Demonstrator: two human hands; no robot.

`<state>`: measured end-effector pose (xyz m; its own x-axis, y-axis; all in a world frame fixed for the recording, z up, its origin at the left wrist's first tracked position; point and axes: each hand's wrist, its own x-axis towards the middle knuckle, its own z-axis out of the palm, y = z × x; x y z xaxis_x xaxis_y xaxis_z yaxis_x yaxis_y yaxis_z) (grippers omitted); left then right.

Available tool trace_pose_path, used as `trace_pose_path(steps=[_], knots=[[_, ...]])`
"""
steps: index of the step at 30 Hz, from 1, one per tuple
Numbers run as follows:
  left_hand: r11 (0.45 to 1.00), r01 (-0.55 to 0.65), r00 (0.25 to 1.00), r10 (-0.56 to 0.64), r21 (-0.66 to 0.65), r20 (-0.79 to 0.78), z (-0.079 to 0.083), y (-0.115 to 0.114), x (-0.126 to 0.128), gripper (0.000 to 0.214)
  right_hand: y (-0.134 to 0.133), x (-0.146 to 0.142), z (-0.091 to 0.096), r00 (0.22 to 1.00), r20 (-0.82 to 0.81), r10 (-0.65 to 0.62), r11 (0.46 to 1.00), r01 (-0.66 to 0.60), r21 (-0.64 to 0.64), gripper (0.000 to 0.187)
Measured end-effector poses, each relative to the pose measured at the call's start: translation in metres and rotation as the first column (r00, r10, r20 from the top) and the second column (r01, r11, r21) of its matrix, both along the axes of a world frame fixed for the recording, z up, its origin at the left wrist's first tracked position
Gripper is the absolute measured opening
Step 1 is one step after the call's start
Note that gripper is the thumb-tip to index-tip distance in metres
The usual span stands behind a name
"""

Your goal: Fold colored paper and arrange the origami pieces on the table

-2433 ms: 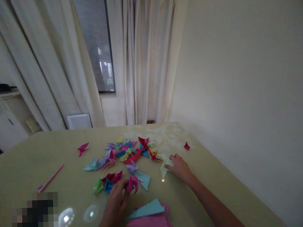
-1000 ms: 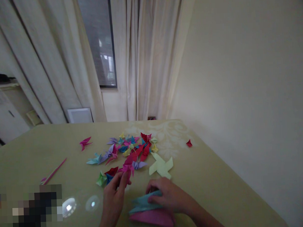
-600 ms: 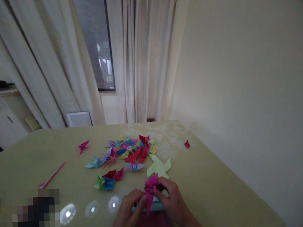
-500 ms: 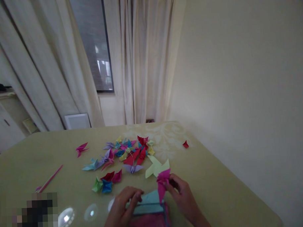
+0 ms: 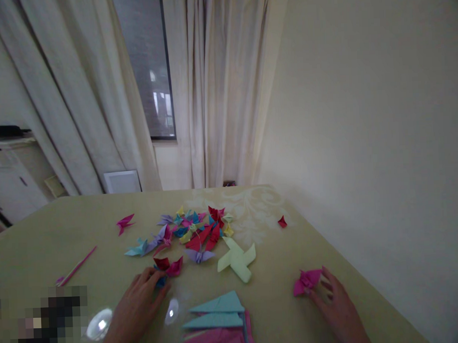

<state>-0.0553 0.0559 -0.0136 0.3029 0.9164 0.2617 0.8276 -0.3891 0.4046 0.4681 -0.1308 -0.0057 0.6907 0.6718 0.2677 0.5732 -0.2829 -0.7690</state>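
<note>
From where I stand, long cream cloth curtains (image 5: 233, 91) hang behind a broad, glossy, pale yellow-green table (image 5: 88, 226), whose right edge slants along a plain wall (image 5: 362, 112). A white scroll pattern shows by its far right corner.

The person's left hand (image 5: 138, 302) reaches in on the left half, fingertips on a small blue folded-paper figure (image 5: 160, 282); I can't tell whether they pinch it or just touch it. The right hand (image 5: 341, 307), near the right edge, grasps a magenta folded-paper figure (image 5: 307, 280) between thumb and fingers, well apart from everything else.

Midway along the far edge, but in from it, spreads a loose heap of folded-paper birds (image 5: 203, 235) in red, blue, yellow, purple and pink. Between the two hands, toward the near side, lie pointed folded sheets of turquoise and pink paper (image 5: 219, 320), the turquoise on top. A pale green four-bladed paper pinwheel (image 5: 237, 258) lies flat beyond them, just beside the heap.

A thin pink-and-white stick (image 5: 77, 267) lies aslant toward the left edge. A pointed magenta paper bird (image 5: 124, 223) sits alone toward the far left corner. A dark red folded figure (image 5: 162, 263) and a deep pink one (image 5: 175, 267) crowd the left fingertips, and a tiny red paper piece (image 5: 282, 221) rests near the right edge.
</note>
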Motion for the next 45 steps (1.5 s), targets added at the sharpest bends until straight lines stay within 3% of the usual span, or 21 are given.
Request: trace_pose_path(steps=[2,4,6,8,9,11,13,14,16,19,21,24,29,31,33,35,37,41,45], knots=[[1.0,0.021,1.0,-0.021,-0.017,-0.003,-0.001,0.0,-0.002,0.03,0.002,-0.011,0.008,0.983,0.179,-0.05,0.998,0.042,0.048,0.091],[0.999,0.04,0.999,-0.04,-0.01,0.003,0.0,-0.001,-0.006,0.026,0.008,-0.033,0.019,0.958,0.285,-0.037,0.995,0.01,0.096,0.082],[0.997,0.031,0.999,-0.033,0.072,0.019,0.004,-0.004,-0.008,0.029,0.017,-0.068,0.03,0.951,0.306,0.045,0.986,-0.092,0.14,0.061],[0.982,-0.006,0.999,-0.003,0.188,0.045,0.011,-0.01,-0.006,0.031,0.033,-0.114,0.039,0.9,0.343,0.27,0.933,-0.333,0.139,0.033],[0.972,-0.026,0.998,0.012,0.233,0.061,0.016,-0.014,-0.003,0.032,0.044,-0.139,0.043,0.831,0.36,0.424,0.87,-0.484,0.094,0.026],[0.956,-0.065,0.995,0.038,0.287,0.097,0.024,-0.023,0.005,0.037,0.072,-0.189,0.05,0.613,0.394,0.685,0.682,-0.73,-0.048,0.024],[0.949,-0.097,0.989,0.059,0.299,0.134,0.029,-0.032,0.014,0.041,0.108,-0.235,0.054,0.367,0.441,0.819,0.486,-0.852,-0.194,0.027],[0.949,-0.112,0.986,0.069,0.294,0.155,0.03,-0.036,0.017,0.042,0.127,-0.254,0.055,0.287,0.485,0.826,0.448,-0.856,-0.257,0.03],[0.953,-0.153,0.974,0.1,0.263,0.203,0.029,-0.045,0.018,0.044,0.162,-0.285,0.055,0.149,0.563,0.813,0.431,-0.803,-0.411,0.037],[0.957,-0.232,0.942,0.178,0.171,0.283,0.021,-0.054,0.006,0.044,0.198,-0.31,0.048,0.079,0.562,0.824,0.405,-0.776,-0.484,0.019],[0.965,-0.239,0.924,0.193,0.106,0.329,0.017,-0.057,-0.007,0.043,0.207,-0.315,0.042,0.073,0.547,0.834,0.395,-0.771,-0.499,0.011],[0.974,-0.216,0.903,0.176,0.061,0.391,0.017,-0.055,-0.025,0.049,0.204,-0.309,0.037,0.109,0.516,0.85,0.398,-0.774,-0.493,0.014],[0.974,-0.215,0.886,0.162,0.074,0.435,0.023,-0.044,-0.015,0.056,0.18,-0.281,0.053,0.294,0.431,0.853,0.471,-0.789,-0.395,0.012],[0.986,-0.136,0.879,0.077,0.092,0.47,0.026,-0.041,0.003,0.052,0.165,-0.269,0.063,0.438,0.267,0.858,0.498,-0.838,-0.224,0.018],[0.994,-0.028,0.861,-0.028,0.102,0.508,0.03,-0.04,0.028,0.045,0.149,-0.259,0.07,0.511,-0.045,0.859,0.512,-0.856,0.073,0.025],[0.991,0.071,0.837,-0.122,0.116,0.533,0.036,-0.041,0.056,0.038,0.133,-0.252,0.072,0.433,-0.322,0.842,0.53,-0.775,0.344,0.034],[0.979,0.16,0.823,-0.201,0.122,0.532,0.043,-0.042,0.082,0.031,0.12,-0.246,0.071,0.352,-0.439,0.827,0.544,-0.7,0.463,0.04],[0.961,0.26,0.804,-0.268,0.092,0.531,0.049,-0.047,0.119,0.029,0.103,-0.236,0.066,0.283,-0.525,0.802,0.571,-0.621,0.537,0.036],[0.957,0.285,0.807,-0.273,0.059,0.524,0.042,-0.049,0.126,0.034,0.097,-0.221,0.065,0.348,-0.502,0.792,0.593,-0.634,0.496,0.031]])
